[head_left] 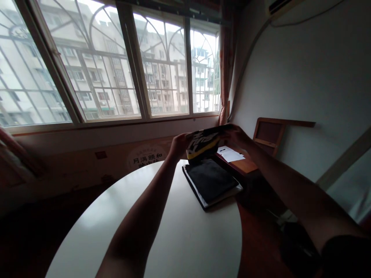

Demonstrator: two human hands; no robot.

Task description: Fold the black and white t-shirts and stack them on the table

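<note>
A black item with white and yellow print [203,144], perhaps a bag or cloth, is held up between both hands above the far edge of the white round table [185,239]. At its left end my left hand [179,143] is closed on it. My right hand [234,134] grips its upper right end, dim against the background. Below it, a black folder [211,179] with white sheets showing at its edges lies on the table.
Beyond the table, white papers [231,154] lie on a brown wooden surface [246,165]. A wooden chair [269,133] stands by the right wall. Barred windows and a curtain [224,69] are behind; a large cardboard box with printed characters [116,158] sits under the windows.
</note>
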